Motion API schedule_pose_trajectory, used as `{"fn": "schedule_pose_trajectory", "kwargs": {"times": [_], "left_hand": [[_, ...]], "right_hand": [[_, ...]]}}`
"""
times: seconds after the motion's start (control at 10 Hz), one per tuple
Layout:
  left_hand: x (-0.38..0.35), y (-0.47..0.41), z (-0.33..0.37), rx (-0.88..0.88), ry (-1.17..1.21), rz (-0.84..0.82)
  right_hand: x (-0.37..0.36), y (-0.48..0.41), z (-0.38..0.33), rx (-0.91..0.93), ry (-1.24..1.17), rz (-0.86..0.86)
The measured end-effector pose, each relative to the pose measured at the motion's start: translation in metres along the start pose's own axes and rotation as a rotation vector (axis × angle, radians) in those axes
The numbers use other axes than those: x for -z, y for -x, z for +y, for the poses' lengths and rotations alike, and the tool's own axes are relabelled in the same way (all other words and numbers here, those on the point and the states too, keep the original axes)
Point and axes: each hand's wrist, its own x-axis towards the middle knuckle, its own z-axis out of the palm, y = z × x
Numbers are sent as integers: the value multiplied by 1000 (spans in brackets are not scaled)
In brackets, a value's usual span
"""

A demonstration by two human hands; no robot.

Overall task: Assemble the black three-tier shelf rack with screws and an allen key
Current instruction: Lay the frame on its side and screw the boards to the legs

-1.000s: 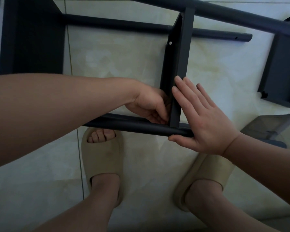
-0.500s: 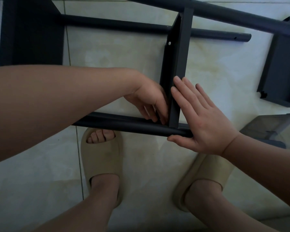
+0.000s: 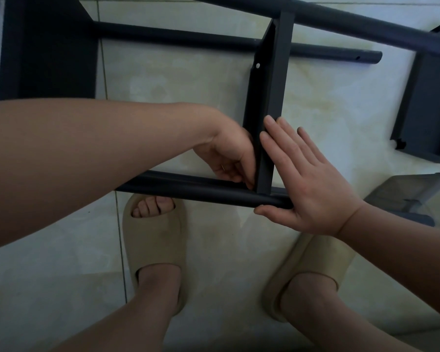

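The black rack [image 3: 272,97] lies on its side on the pale tile floor [image 3: 188,85], right in front of our feet. We see three flat shelves standing on edge: one far left [image 3: 48,47], one in the middle [image 3: 277,80] and one far right [image 3: 429,105]. Long round bars run across them. The near bar [image 3: 188,189] is just above our toes, and two more bars [image 3: 188,39] lie farther away. Our left hand [image 3: 229,158] reaches over to the corner where the middle shelf meets the near bar. Its fingers [image 3: 239,174] are curled and point down into that corner, touching the shelf and the bar. We cannot tell if they hold anything, because the tips are hidden. Our right hand [image 3: 313,184] is flat on the other side of the same shelf. Its fingers [image 3: 277,143] are straight and press against the shelf's side, and the thumb [image 3: 269,212] lies along the underside of the near bar's end. A small pale dot [image 3: 257,65] shows higher up on the middle shelf. We wear two tan slippers [image 3: 153,240], one under each arm. A grey thing [image 3: 404,196] sits on the floor at the right, near our right wrist.
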Motion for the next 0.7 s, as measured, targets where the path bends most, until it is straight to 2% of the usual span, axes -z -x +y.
{"fn": "schedule_pose_trajectory", "kwargs": {"times": [0.2,0.7], "left_hand": [[0,2,-2,48,-19,-26],[3,3,0,11,-59,18]], "right_hand": [[-1,0,0,5,2,11],[-1,0,1,7,1,11]]}}
